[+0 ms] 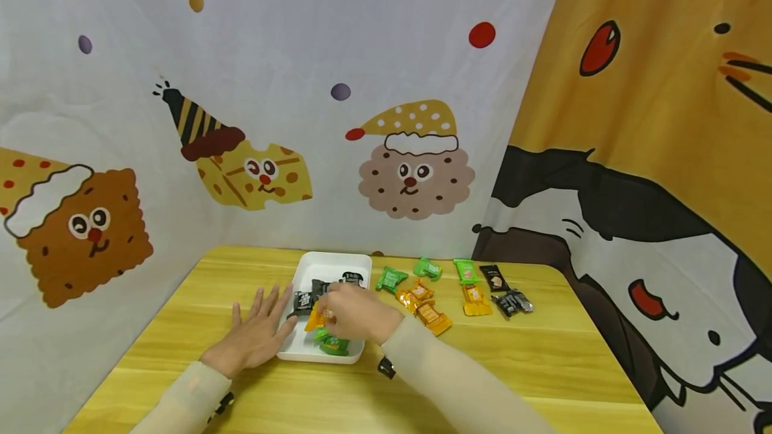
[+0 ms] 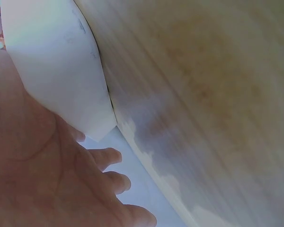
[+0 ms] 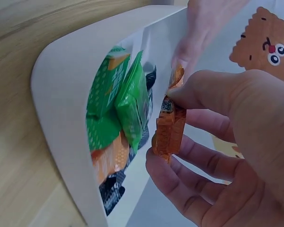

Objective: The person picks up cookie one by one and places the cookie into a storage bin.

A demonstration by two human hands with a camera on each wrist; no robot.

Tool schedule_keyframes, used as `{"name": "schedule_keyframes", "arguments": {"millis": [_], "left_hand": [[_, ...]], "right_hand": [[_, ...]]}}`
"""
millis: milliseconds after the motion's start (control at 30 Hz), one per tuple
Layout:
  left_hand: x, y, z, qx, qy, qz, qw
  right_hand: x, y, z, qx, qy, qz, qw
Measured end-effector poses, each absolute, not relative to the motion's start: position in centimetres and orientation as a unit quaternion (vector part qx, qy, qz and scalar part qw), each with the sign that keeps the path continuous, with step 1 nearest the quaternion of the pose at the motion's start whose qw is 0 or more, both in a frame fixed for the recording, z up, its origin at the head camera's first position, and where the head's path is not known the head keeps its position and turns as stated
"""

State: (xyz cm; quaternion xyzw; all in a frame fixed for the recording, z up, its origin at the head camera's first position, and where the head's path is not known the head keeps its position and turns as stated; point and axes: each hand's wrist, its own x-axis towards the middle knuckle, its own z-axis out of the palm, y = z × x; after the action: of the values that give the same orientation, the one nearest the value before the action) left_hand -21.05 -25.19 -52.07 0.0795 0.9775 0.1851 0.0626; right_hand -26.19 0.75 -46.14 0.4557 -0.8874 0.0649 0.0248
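A white rectangular tray holds several small wrapped snack packets: black packets toward its far and left parts, green packets at the near end. Between thumb and fingertips, my right hand pinches an orange wrapped snack packet over the tray. In the right wrist view, another orange packet lies inside among the green and black ones. My left hand is at the tray's left side with its fingers spread and straight. The left wrist view shows that palm beside the tray's outer wall.
Right of the tray on the wooden table lie more packets: green ones at the back, orange ones in the middle, black ones farther right. A printed cloth hangs behind the table.
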Motion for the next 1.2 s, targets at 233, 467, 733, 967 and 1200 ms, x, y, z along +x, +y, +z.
{"name": "schedule_keyframes", "arguments": {"millis": [233, 467, 733, 967, 1200], "left_hand": [[-21.2, -25.2, -52.1, 0.082, 0.975, 0.194, 0.068], [-21.0, -25.2, -52.0, 0.083, 0.973, 0.204, 0.067], [-21.1, -25.2, -52.0, 0.081, 0.974, 0.201, 0.068], [-21.0, -25.2, -52.1, 0.079, 0.975, 0.199, 0.064], [-20.9, -25.1, -52.0, 0.081, 0.975, 0.198, 0.060]], "right_hand": [[-26.3, -0.7, -46.4, 0.444, -0.893, 0.063, 0.014], [-26.1, -0.6, -46.5, 0.434, -0.899, 0.060, 0.006], [-25.7, 1.0, -46.7, 0.422, -0.904, 0.059, 0.020], [-25.2, 3.0, -46.5, 0.436, -0.896, 0.069, 0.054], [-24.6, 6.2, -46.9, 0.414, -0.904, 0.101, 0.043]]}}
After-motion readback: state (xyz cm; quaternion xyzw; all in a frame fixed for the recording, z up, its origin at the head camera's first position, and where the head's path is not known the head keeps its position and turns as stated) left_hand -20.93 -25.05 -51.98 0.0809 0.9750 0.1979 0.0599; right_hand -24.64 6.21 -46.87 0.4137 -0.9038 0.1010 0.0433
